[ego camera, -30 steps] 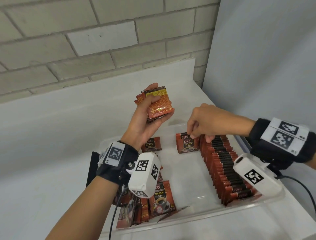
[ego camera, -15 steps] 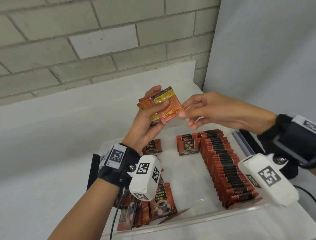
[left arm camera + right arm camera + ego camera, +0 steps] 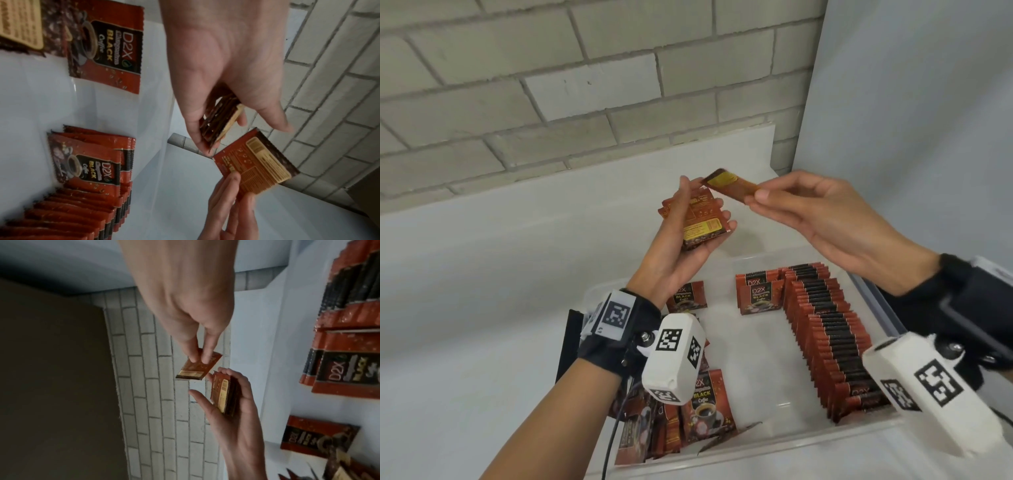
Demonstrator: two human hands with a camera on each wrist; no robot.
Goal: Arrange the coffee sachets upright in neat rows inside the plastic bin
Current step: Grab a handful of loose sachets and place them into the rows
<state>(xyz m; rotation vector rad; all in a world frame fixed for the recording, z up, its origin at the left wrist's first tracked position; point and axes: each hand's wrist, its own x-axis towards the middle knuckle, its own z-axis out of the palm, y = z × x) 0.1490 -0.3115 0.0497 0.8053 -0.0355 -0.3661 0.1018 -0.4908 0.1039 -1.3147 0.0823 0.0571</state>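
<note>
foil sachet (image 3: 729, 186), flat, rectangular

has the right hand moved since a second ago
Yes. The right hand rose from the upright row in the bin and now pinches one sachet.

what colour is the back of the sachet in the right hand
Orange-red with a yellow label panel, clearest in the left wrist view.
</note>
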